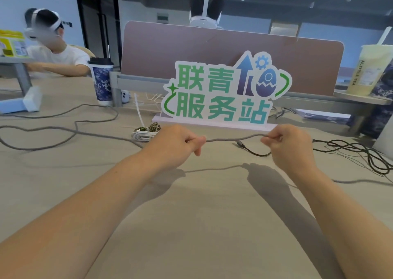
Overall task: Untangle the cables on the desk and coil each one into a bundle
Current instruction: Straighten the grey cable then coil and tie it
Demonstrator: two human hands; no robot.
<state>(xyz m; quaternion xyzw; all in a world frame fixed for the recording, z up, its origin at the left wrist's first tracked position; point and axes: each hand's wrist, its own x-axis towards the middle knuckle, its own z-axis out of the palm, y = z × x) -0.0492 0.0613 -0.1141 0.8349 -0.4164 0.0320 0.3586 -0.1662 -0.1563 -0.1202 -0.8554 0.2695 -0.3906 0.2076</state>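
Grey cable stretched above desk between left hand and right hand, both pinching it; rest trails left across desk. Step: straightening before coiling. Next, probably loop it hand to hand; black cable waits.

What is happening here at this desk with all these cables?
A person holds a grey cable stretched between the left hand and the right hand. Both hands pinch it just above the desk. The rest of that cable trails in loose loops to the left. A black cable lies uncoiled on the right. A white cable bundle, already coiled, lies near the sign.
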